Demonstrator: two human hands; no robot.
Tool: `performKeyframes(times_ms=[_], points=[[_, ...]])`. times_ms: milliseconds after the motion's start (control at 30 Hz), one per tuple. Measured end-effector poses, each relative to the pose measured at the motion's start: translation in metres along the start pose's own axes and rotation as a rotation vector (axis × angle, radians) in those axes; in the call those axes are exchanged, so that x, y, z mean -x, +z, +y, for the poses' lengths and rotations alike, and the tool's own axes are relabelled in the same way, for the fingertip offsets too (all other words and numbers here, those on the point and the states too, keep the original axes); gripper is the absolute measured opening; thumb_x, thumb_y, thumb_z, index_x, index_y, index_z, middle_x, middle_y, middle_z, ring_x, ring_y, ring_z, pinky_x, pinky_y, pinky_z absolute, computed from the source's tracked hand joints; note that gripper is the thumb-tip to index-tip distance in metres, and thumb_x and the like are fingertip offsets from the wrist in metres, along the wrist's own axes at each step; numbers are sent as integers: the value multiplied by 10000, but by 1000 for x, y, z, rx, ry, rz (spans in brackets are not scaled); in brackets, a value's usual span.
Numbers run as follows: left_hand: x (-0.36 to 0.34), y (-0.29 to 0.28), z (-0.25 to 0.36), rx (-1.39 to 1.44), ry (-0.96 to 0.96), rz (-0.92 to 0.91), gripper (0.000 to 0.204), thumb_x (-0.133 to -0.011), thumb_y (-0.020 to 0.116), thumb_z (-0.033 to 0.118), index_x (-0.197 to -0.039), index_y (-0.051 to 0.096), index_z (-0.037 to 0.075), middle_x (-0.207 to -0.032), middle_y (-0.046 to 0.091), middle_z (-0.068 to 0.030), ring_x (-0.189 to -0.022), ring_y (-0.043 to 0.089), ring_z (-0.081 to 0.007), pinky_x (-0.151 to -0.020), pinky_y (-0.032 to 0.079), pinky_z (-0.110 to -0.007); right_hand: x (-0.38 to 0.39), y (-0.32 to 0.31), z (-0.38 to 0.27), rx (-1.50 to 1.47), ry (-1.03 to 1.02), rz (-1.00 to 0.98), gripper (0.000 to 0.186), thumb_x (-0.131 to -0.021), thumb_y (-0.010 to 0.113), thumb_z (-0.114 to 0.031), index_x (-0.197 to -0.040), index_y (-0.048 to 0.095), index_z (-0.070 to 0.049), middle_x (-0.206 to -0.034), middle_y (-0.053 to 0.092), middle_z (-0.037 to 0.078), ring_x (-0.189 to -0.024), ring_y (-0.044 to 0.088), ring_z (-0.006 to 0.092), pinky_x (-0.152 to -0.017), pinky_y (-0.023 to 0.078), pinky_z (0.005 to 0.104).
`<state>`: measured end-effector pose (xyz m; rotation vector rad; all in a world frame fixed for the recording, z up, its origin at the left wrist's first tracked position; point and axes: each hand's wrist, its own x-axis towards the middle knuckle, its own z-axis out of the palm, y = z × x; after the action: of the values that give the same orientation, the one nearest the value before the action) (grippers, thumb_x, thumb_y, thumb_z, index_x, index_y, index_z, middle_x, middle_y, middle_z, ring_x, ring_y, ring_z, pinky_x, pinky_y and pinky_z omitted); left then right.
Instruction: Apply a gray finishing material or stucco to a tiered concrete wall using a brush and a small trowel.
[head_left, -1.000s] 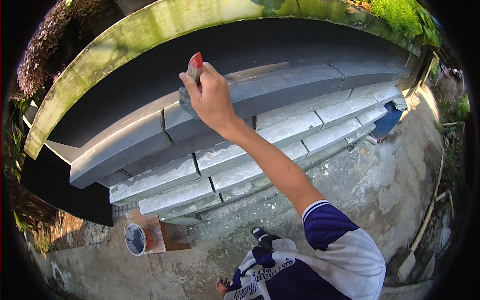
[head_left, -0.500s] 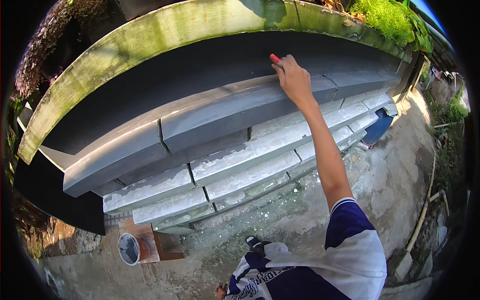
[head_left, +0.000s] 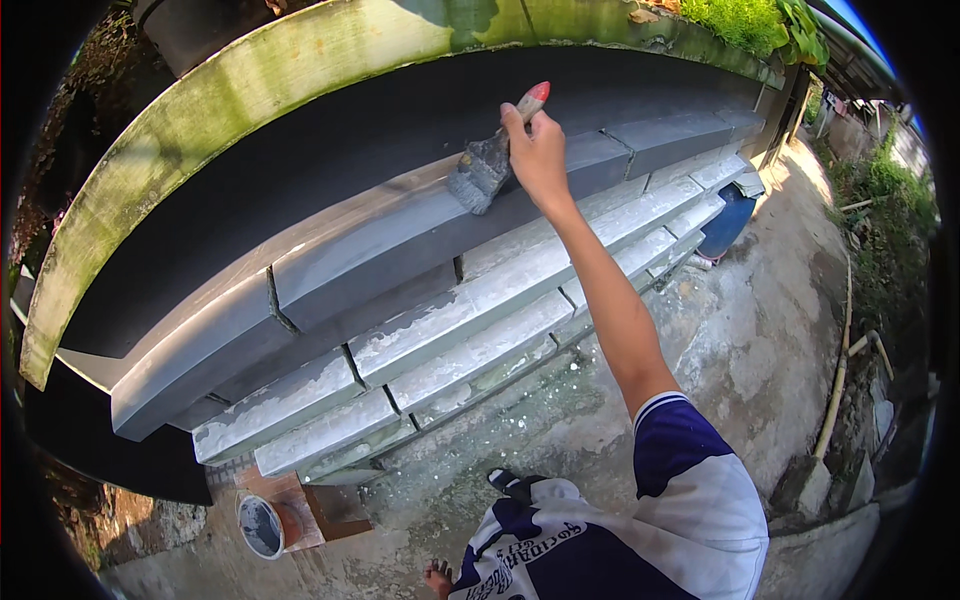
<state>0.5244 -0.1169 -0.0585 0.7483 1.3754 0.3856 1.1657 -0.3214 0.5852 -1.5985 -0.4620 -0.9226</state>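
Below the right hand (head_left: 538, 155) spreads a stained concrete floor (head_left: 740, 350), flecked with white spots. Directly under the hand, a stepped block wall (head_left: 360, 245) runs to both sides, its top course smooth grey, its lower steps paler and patchy. Beyond the hand is a dark recess (head_left: 250, 200), and farther out a curved, moss-stained slab (head_left: 200, 140). Nearer the body than the hand, the white and navy shirt (head_left: 610, 545) bears printed dark lettering (head_left: 515, 555). Right of the hand and lower stands a blue container (head_left: 728, 222); far down to its left, a bucket (head_left: 262, 527) with grey contents. The right hand grips a red-tipped paintbrush (head_left: 485, 172), its bristles just left of the hand, against the top course. The left hand (head_left: 438, 578) shows only partly at the lower edge; I cannot tell whether it holds anything.
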Motion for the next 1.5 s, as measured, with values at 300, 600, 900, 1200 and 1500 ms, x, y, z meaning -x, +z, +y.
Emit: performKeyframes(times_ms=[300, 600, 900, 1200, 1500], points=[[-14, -12, 4, 98, -309, -132, 327, -966, 438, 233, -1238, 520, 71, -1275, 539, -143, -1134, 547, -280, -909, 463, -419, -95, -145, 84, 663, -214, 307, 336, -928, 572, -292, -839, 573, 32, -779, 595, 181, -712, 599, 398, -628, 442, 461], [-11, -5, 5, 3, -198, -163, 359, -969, 427, 255, -1283, 483, 90, -1332, 496, -135, -1174, 515, -282, -940, 441, -426, -11, -30, 12, 464, -532, -413, 158, -888, 618, -179, -927, 568, -34, -872, 553, 96, -707, 608, 330, -580, 449, 432], [-13, 1, 6, -72, -98, -193, 394, -971, 415, 276, -1327, 445, 110, -1390, 453, -127, -1214, 483, -283, -970, 419, -432, -70, -85, 73, -244, 263, -136, 282, -957, 569, -323, -884, 577, -50, -608, 475, -50, -488, 376, 12, -442, 291, 201], [-15, -26, 15, 83, -326, -304, 412, -932, 488, 250, -1322, 445, 124, -1306, 511, -93, -1207, 465, -300, -908, 448, -419, -103, -128, 106, 570, -462, 81, 198, -905, 589, -197, -932, 570, -2, -837, 566, 167, -741, 585, 402, -631, 444, 448], [-6, 3, 60, -64, -89, -179, 266, -905, 544, 184, -1166, 515, 141, -1196, 571, -55, -1080, 554, -291, -816, 475, -418, -29, -42, 12, 320, -586, -445, 162, -887, 615, -176, -912, 578, -20, -837, 544, 129, -639, 543, 315, -569, 432, 341]])
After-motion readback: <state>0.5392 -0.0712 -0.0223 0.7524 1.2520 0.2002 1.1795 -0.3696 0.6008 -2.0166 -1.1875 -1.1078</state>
